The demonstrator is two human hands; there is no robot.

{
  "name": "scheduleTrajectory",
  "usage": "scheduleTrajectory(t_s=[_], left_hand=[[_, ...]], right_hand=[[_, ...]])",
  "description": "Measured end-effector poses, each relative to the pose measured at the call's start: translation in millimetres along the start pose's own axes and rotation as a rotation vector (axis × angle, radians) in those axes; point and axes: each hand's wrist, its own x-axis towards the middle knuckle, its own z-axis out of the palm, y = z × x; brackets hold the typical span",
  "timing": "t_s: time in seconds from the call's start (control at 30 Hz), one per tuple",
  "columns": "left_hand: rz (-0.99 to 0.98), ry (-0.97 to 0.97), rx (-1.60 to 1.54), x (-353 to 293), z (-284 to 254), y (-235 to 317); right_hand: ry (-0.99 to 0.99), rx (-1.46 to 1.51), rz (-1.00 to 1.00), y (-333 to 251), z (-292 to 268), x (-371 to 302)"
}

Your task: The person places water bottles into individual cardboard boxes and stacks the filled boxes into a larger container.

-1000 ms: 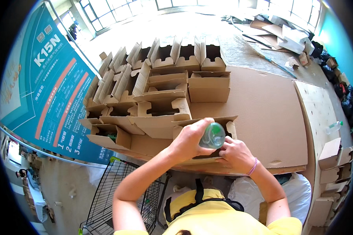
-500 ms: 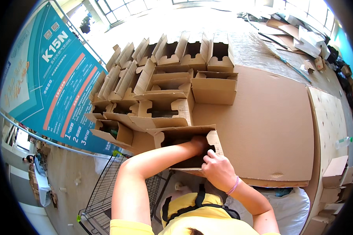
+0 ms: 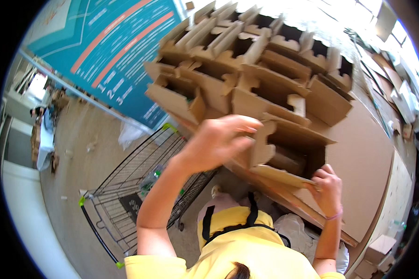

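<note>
An open cardboard box (image 3: 293, 174) stands at the near edge of the cardboard-covered surface, its flaps raised. My right hand (image 3: 328, 186) is closed on the near right corner of that box's front flap. My left hand (image 3: 221, 142) hovers just left of the box, fingers apart and slightly blurred, with nothing visible in it. Inside the box a brown cardboard-like surface shows, and the rest of the interior is dark. Right behind it stands another open box (image 3: 246, 103).
Several more open boxes (image 3: 209, 69) crowd the far side. A flat cardboard sheet (image 3: 358, 153) covers the surface to the right. A wire shopping cart (image 3: 125, 186) with plastic bottles (image 3: 150, 179) stands at lower left, below a teal banner (image 3: 102, 56).
My left hand has come out of the box and moved to its left. My right hand has shifted along to the flap corner. The view has turned left, bringing the cart further in.
</note>
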Motion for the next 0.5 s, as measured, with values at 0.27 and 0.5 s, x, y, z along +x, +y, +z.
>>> scheduleTrajectory(t_s=[0.27,0.5], left_hand=[[-1.185,0.519,0.387,-498.4,-66.8,-343.3],[-1.396,0.344,0.599,-518.7,-42.4,-395.3]], right_hand=[[0.048,-0.014,0.064,-18.8,8.8,8.3],[0.030,-0.099,0.152,-26.3,11.4,-4.5]])
